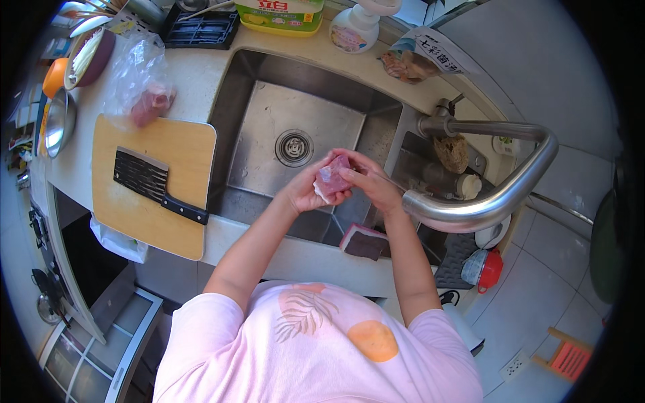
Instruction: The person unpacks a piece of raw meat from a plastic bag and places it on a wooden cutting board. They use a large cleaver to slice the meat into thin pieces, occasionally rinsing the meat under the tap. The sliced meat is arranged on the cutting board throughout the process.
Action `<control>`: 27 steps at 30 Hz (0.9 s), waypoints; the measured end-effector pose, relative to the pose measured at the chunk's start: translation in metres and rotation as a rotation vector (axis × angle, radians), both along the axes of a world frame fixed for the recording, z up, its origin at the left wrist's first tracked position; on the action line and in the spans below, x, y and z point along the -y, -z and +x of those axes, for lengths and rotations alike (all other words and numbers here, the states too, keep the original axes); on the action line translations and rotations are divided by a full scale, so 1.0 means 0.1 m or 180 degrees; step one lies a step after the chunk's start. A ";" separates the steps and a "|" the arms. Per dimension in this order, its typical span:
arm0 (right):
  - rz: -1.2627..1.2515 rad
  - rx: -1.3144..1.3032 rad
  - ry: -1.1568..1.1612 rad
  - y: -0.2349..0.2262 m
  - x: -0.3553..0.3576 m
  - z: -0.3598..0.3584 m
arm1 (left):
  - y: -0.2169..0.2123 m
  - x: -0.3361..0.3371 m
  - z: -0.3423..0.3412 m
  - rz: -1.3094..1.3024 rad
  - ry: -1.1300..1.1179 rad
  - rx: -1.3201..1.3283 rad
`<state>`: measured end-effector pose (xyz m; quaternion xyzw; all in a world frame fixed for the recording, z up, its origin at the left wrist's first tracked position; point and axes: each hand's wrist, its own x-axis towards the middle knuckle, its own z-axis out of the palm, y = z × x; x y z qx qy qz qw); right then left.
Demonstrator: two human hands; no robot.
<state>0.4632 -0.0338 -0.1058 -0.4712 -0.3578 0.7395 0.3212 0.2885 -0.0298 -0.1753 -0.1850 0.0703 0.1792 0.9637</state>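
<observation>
A pink piece of raw meat [332, 177] is held over the steel sink [269, 114], between both my hands. My left hand [306, 190] cups it from below and the left. My right hand [373, 180] grips it from the right, fingers curled over its top. The steel faucet spout [470, 208] ends just right of my right hand. No water is seen running.
A wooden cutting board [134, 208] with a black cleaver [144, 178] lies left of the sink. A plastic bag with more meat [149, 102] sits behind it. A dark sponge [365, 243] rests on the sink's front rim. Bottles and bowls line the counter's back and left.
</observation>
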 end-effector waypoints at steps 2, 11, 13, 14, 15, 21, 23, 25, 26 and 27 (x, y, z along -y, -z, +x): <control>-0.0082 0.0119 0.0234 0.10 0.02 -0.02 | -0.30 -0.01 0.03 -0.0175 -0.0315 -0.0714; -0.0365 -0.0610 0.1044 0.10 0.07 -0.18 | -0.23 0.05 0.07 0.1114 -0.0411 -0.2431; -0.0035 -0.0093 0.1068 -0.13 0.04 -0.34 | -0.17 0.04 0.09 0.1121 -0.0636 -0.2474; 0.0124 0.0034 0.1153 -0.09 0.05 -0.38 | -0.14 0.04 0.10 0.1180 -0.0786 -0.2431; 0.0284 0.0162 0.1235 -0.01 0.07 -0.41 | -0.12 0.04 0.11 0.1237 -0.0938 -0.2387; 0.0099 0.0549 0.1295 0.22 0.07 -0.25 | -0.36 0.06 0.21 0.1061 -0.1088 -0.2192; 0.0327 0.0471 0.1347 0.22 0.06 -0.26 | -0.35 0.02 0.24 0.1060 -0.1160 -0.2328; 0.0737 0.0556 0.1470 0.19 0.05 -0.36 | -0.38 -0.01 0.25 0.1087 -0.1104 -0.2494; 0.0624 0.0526 0.1400 0.15 0.03 -0.37 | -0.43 -0.03 0.25 0.1115 -0.1012 -0.2591; 0.0510 0.0496 0.1330 0.12 0.01 -0.37 | -0.46 -0.04 0.24 0.1142 -0.0920 -0.2688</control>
